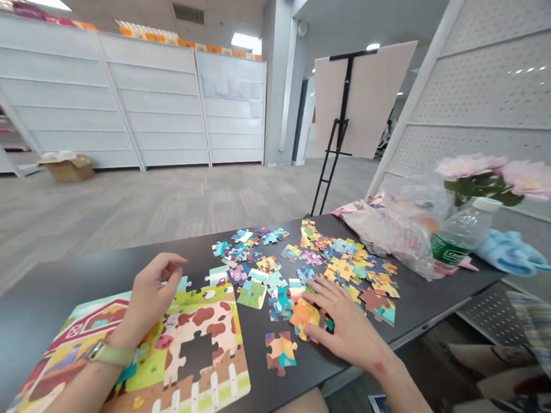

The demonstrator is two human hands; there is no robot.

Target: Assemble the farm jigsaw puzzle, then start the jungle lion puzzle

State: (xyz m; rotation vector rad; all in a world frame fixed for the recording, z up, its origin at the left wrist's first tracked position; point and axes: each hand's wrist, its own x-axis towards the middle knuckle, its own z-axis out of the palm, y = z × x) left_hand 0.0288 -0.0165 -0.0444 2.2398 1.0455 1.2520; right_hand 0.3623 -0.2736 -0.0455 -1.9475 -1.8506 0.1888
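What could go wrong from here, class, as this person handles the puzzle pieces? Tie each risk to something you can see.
The right hand is spread over the loose pieces, so a sweep towards the body might push some off the near edge of the dark table. The left forearm passes over the partly assembled puzzle; a bump could shift its joined pieces.

The left forearm slants inward and forward, the left hand raised with its fingers loosely bent. The right hand is palm down, fingers slightly spread, thumb held apart; the right forearm angles inward.
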